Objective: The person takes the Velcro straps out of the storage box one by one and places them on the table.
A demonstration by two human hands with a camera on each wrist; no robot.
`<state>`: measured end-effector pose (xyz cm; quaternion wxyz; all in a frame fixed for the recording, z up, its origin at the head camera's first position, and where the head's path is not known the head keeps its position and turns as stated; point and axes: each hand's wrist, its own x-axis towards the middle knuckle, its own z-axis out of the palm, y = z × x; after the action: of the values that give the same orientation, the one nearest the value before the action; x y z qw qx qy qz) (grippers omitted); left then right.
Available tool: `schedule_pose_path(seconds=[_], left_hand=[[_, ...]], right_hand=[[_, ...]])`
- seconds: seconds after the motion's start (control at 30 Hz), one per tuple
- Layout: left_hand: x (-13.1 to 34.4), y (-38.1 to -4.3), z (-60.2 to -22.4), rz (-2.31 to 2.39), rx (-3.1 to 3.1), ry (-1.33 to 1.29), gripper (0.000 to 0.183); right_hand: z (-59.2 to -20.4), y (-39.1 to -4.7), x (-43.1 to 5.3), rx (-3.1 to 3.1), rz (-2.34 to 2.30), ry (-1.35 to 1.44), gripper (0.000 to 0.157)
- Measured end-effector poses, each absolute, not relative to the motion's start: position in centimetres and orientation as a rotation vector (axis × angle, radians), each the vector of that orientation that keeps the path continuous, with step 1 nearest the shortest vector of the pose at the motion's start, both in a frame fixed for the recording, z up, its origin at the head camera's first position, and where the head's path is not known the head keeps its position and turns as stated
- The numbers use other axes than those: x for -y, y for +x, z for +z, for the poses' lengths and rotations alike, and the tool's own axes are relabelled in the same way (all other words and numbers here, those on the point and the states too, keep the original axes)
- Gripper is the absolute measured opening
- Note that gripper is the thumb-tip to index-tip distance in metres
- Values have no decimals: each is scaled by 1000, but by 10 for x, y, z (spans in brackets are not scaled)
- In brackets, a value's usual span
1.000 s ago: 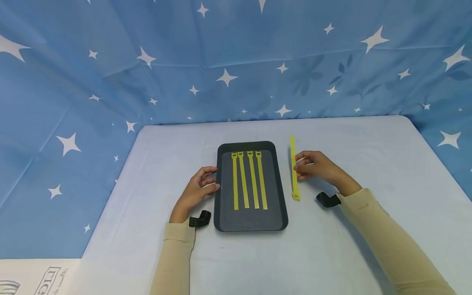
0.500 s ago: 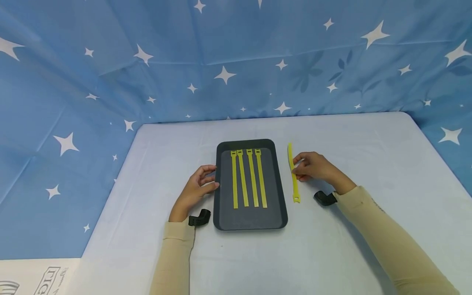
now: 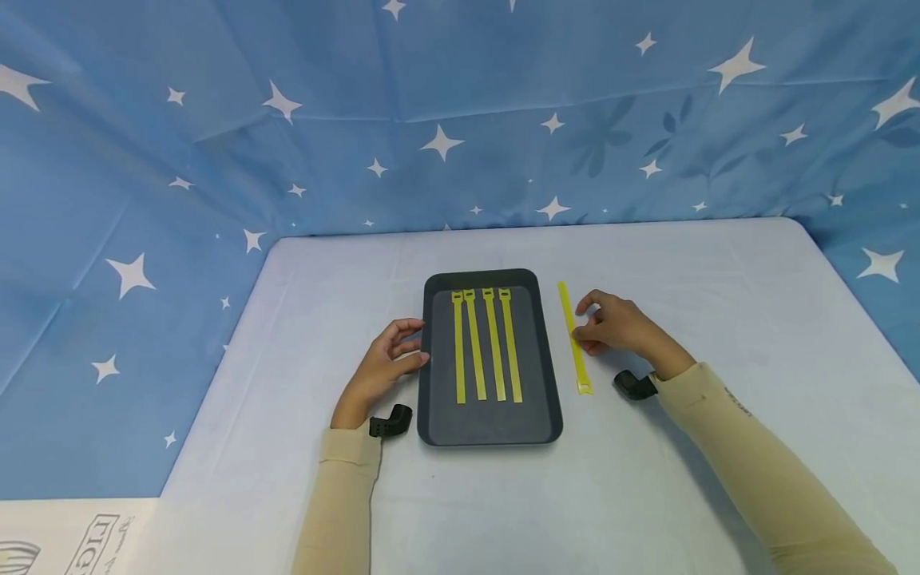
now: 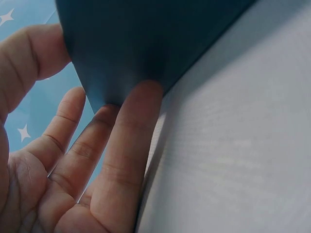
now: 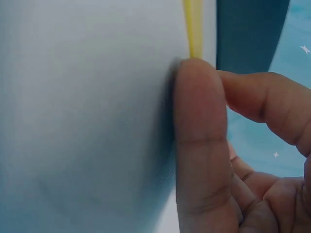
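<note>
In the head view, a dark grey tray (image 3: 490,427) holds several yellow hook-and-loop cable ties (image 3: 493,343) side by side, their slotted heads at the far end. Another yellow cable tie (image 3: 564,297) is outside the tray, just right of it, with its slotted head towards the near side. My right hand (image 3: 620,326) pinches this cable tie near its middle; in the right wrist view the thumb (image 5: 201,111) covers part of it. My left hand (image 3: 384,363) touches the tray's left side with extended fingers. In the left wrist view, its fingertips rest against the tray's outer wall (image 4: 121,43).
A white cloth (image 3: 503,511) covers the table. Blue curtain (image 3: 460,88) with white stars hangs behind and at the sides. A printed pale item (image 3: 72,535) shows at the lower left corner. Each wrist carries a small black camera (image 3: 391,422).
The right hand has lowered the cable tie slightly and swung its far end to the left, so it slants more. The left hand stays at the tray's side.
</note>
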<state>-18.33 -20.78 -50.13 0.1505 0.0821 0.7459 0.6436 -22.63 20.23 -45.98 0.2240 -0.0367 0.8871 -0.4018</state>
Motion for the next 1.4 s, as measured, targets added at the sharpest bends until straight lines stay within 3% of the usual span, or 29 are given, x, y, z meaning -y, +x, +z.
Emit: schedule_pose_path(seconds=[0.53,1.4], left_hand=[[209,-181,-503,1847,-2140,217,61],[207,-182,-499,1861,-2133,234,61]], right_hand=[[-453,-230,-220,-2381,-1492,-270,43],[-422,-245,-210,-2443,-1439,-552,34]])
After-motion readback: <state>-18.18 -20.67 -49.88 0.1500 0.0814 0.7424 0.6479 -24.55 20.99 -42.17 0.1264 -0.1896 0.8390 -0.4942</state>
